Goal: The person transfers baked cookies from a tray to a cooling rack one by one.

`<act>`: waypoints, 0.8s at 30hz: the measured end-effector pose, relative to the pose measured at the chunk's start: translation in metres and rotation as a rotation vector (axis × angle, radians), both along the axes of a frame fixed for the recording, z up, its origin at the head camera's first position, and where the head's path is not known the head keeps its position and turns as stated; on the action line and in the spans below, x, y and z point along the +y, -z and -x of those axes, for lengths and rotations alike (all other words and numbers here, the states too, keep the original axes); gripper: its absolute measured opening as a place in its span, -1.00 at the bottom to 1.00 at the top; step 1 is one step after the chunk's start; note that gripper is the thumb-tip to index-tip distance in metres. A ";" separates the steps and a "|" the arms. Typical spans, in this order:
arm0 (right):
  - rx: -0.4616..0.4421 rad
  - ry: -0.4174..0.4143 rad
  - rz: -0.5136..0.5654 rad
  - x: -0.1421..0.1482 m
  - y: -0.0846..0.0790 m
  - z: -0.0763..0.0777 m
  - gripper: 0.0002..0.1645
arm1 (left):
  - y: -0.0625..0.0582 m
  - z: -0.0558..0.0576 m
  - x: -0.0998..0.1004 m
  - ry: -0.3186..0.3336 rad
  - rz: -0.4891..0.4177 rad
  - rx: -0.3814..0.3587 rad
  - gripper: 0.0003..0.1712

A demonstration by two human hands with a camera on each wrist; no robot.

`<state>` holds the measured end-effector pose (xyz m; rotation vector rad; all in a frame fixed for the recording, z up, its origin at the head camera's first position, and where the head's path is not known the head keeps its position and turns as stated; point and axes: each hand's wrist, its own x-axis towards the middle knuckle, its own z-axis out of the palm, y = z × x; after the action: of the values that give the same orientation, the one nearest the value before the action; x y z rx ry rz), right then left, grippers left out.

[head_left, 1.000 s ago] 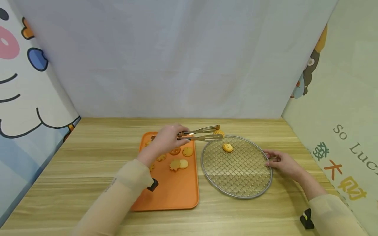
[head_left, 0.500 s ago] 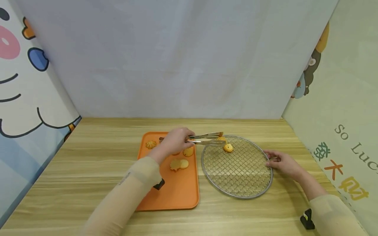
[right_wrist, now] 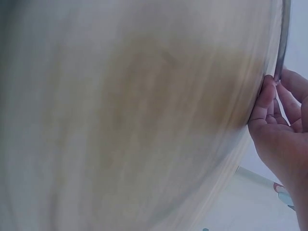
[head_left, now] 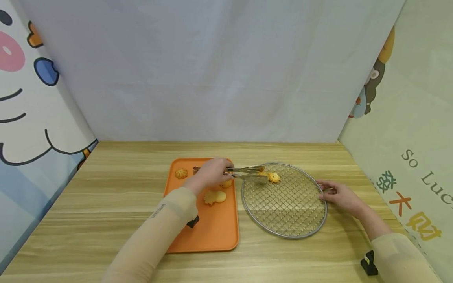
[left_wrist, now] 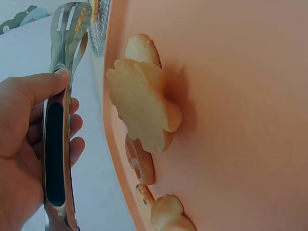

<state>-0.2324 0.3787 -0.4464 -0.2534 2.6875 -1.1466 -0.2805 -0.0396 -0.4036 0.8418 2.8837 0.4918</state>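
Note:
My left hand (head_left: 214, 171) grips a pair of metal serving tongs (left_wrist: 57, 149), thumb pressed along one arm. Between the tong ends is a golden cookie (head_left: 262, 173), partly hidden, at the back left of the round wire rack (head_left: 290, 208). Right beside it, a swirled cookie (head_left: 274, 177) with a pale centre lies on the mesh. With thumb and fingers, my right hand (head_left: 339, 196) pinches the rack's rim at its right side. Under my left forearm is the orange tray (head_left: 216, 236), bearing a pale flower-shaped cookie (left_wrist: 139, 96) and a round one (head_left: 221, 196).
More cookies lie toward the tray's back, including a ridged yellow one (head_left: 181, 173) and a brown one (left_wrist: 139, 159), some hidden by my left arm. Tray and rack stand side by side on the wooden table (head_left: 116, 196). A pale curtain (head_left: 212, 78) hangs behind.
My left hand has moved right and toward me, bringing the tongs and cookie from behind the rack's rim down beside the swirled cookie. My right hand stays at the rim.

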 end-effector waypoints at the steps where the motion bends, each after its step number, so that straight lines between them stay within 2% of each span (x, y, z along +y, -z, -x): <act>1: 0.001 0.000 -0.002 0.000 0.000 0.000 -0.29 | 0.001 0.001 0.000 0.000 0.006 -0.001 -0.70; 8: 0.020 -0.004 -0.031 -0.001 -0.001 0.000 -0.30 | 0.003 0.004 0.003 0.019 0.025 -0.016 -0.69; 16: 0.010 -0.004 -0.009 -0.001 0.000 -0.001 -0.29 | 0.004 0.004 0.004 0.008 0.041 -0.035 -0.65; 24: 0.008 -0.005 0.001 0.001 0.000 0.000 -0.30 | -0.001 0.002 0.002 -0.008 0.028 -0.057 -0.58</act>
<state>-0.2324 0.3798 -0.4466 -0.2648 2.6914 -1.1476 -0.2825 -0.0377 -0.4022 0.7997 2.8362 0.4674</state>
